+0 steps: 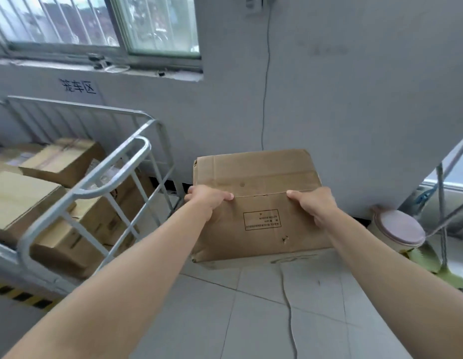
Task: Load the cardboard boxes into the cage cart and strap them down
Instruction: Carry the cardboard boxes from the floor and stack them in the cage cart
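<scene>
Gripping one cardboard box at mid-frame, the left hand and right hand clamp its near top edge, long axis running left to right. The cage cart stands at left, nearer the left hand, with at least four boxes inside.

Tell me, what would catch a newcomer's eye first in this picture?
First, the big cardboard box at centre, held off the tiled floor by both bare hands: left hand and right hand clamp its near top edge. Next, to the left, the grey metal cage cart, already piled with several boxes.
</scene>
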Available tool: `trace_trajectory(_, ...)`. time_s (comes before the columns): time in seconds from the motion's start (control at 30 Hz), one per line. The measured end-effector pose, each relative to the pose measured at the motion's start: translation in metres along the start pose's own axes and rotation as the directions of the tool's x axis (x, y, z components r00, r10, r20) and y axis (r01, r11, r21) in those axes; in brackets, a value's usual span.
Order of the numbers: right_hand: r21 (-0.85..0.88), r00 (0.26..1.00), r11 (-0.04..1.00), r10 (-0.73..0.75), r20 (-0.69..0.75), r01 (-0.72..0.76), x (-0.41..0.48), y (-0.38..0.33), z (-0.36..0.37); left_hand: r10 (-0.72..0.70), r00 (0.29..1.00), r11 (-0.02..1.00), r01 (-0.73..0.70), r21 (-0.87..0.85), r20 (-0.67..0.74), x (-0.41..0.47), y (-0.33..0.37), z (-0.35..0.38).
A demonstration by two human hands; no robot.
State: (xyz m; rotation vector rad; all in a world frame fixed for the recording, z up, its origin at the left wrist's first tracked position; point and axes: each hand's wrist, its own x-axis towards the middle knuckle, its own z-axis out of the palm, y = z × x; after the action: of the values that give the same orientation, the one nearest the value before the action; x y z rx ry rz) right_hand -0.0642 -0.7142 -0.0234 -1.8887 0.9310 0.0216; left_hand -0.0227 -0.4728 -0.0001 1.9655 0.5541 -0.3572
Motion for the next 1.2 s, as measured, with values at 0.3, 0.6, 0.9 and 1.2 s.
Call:
trace_trajectory(0.3, 0.048, 0.884, 0.893, -0.451, 0.122, 0.448, -0.092, -0.172, 0.012, 0.119, 0.941, 0.979, -0.165, -0.123, -0.315, -0.068, 0.063, -0.164)
trace_trajectory(0.6, 0.209, 0.715, 0.775, -0.632, 0.301, 0.597, -0.176, -0.286, 0.16, 0.077, 0.799, 0.94, -0.258, -0.225, -0.597, -0.075, 0.023, -0.342)
trace_trajectory(0.9, 0.209, 0.66, 0.746, -0.66, 0.359, 0.632, -0.254, -0.379, 0.363, -0.036, 0.714, 0.912, -0.263, -0.316, -0.699, 0.03, -0.054, -0.541)
trace_trajectory(1.2, 0.167, 0.606, 0.705, -0.688, 0.399, 0.69, -0.341, -0.451, 0.484, -0.078, 0.646, 0.896, -0.29, -0.338, -0.759, 0.069, -0.065, -0.653)
